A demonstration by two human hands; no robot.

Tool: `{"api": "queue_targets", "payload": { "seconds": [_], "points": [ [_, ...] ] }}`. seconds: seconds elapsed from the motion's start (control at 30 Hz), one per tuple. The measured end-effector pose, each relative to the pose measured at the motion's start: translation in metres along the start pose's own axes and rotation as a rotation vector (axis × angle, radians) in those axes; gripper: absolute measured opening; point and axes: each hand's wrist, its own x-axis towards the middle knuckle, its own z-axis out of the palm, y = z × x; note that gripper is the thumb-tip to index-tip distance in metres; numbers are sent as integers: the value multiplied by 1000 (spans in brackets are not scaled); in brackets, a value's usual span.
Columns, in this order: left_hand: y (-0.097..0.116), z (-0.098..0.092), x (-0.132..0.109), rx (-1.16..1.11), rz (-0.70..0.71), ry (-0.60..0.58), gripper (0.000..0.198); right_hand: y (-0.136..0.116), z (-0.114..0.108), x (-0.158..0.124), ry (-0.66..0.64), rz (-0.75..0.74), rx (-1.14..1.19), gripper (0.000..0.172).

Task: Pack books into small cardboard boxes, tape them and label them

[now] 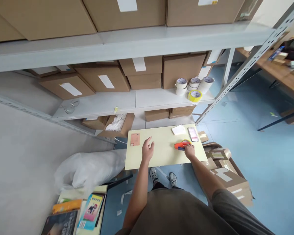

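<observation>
Evidently the right hand (pixel 189 150) is curled around the right end of the orange-and-blue tape dispenser (pixel 180 145), near the right edge of the surface (pixel 159 158), between its far and near edges. A firm, full wrap should suit that bulky tool better than a fingertip pinch, with the wrist loose for steering. The left hand (pixel 147 151), loosely open and holding nothing, hovers nearer the left edge, well placed to steady things. Swinging the dispenser low risks snagging the printed card (pixel 193 134) by the far right corner.
</observation>
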Motion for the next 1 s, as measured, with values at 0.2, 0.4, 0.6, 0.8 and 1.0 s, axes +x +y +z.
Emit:
{"api": "queue_targets", "payload": {
  "seconds": [0.2,0.4,0.6,0.8,1.0],
  "points": [
    [-7,46,-34,2,-130,-9,42,34,28,-12,-84,155,51,60],
    [-10,52,-56,18,-163,20,43,56,31,-12,-64,214,98,53],
    [-26,17,-92,24,-202,194,40,49,36,-5,154,17,223,50],
    [-36,-35,-149,0,-233,395,39,-77,-1,-25,310,-483,524,58],
    [-55,-107,-229,-38,-226,566,41,-228,-21,-85,253,-807,644,57]
  ]
}}
